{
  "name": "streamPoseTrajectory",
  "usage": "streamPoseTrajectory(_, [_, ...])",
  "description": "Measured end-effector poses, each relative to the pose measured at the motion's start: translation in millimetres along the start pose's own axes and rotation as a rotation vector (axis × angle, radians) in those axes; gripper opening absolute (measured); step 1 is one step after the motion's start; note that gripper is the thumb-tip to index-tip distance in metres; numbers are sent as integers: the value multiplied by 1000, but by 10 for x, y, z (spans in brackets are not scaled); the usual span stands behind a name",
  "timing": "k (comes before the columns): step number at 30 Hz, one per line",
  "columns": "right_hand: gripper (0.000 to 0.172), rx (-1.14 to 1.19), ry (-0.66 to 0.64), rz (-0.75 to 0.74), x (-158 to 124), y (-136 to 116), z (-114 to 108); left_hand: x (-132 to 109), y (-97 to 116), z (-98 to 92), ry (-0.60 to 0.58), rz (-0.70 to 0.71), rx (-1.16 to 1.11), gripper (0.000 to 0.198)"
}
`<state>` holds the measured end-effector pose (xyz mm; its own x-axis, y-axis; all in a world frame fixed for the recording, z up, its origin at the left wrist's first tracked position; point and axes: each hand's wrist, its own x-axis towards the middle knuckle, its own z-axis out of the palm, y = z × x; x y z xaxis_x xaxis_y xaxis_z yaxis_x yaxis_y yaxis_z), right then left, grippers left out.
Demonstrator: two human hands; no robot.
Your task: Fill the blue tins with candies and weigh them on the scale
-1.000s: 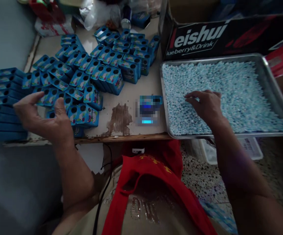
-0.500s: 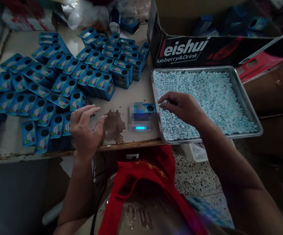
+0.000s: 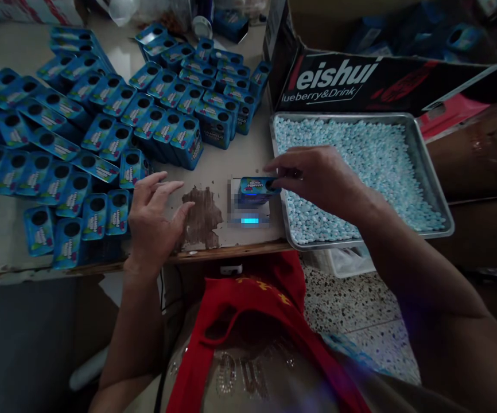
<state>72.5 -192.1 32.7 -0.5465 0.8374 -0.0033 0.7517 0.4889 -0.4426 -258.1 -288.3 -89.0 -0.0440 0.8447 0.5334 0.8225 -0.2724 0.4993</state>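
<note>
My right hand [image 3: 317, 175] has its thumb and fingers bent together over the dark round hole of a blue candy box [image 3: 255, 186]. Whatever is in its fingertips is too small or hidden to make out. The box sits on a small device with a lit blue display [image 3: 249, 221], partly pixelated. Under the right wrist lies a metal tray [image 3: 431, 172] filled with pale blue and white candies [image 3: 360, 149]. My left hand [image 3: 156, 221] is held over the table's front part, fingers curved and apart, with nothing in it. Beside it stand blue candy boxes [image 3: 117, 212] with round holes on top.
Many more blue boxes [image 3: 162, 123] fill the table's left and middle. Behind the tray stands a black printed carton [image 3: 338, 86] with blue boxes inside. A can [image 3: 202, 26] lies at the back. The wooden table edge [image 3: 231, 250] runs along the front.
My right hand has moved left from the tray's edge, where pale candy showed at its fingertips, to the box on the device. My left hand stays open, and the view has shifted slightly.
</note>
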Motion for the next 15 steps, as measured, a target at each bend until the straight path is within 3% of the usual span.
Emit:
streamPoseTrajectory(3, [25, -66, 113, 120, -58, 205, -20, 44, 21, -16, 4, 12, -5, 29])
streamPoseTrajectory(6, [19, -191, 18, 230, -239, 585, 63, 92, 32, -33, -1, 41, 7, 27])
streamPoseTrajectory(7, [22, -224, -54, 235, -321, 711, 128, 106, 35, -33, -10, 48, 9, 26])
streamPoseTrajectory(9, [44, -276, -164, 186, -484, 902, 296, 131, 53, -20, -40, 55, 11, 23])
streamPoseTrajectory(11, [53, -330, -179, 117, -611, 994, 459, 157, 102, 6, -77, 61, 18, 23])
streamPoseTrajectory(15, [32, -332, -123, 158, -704, 1013, 545, 213, 283, 56, -128, 110, 38, 28])
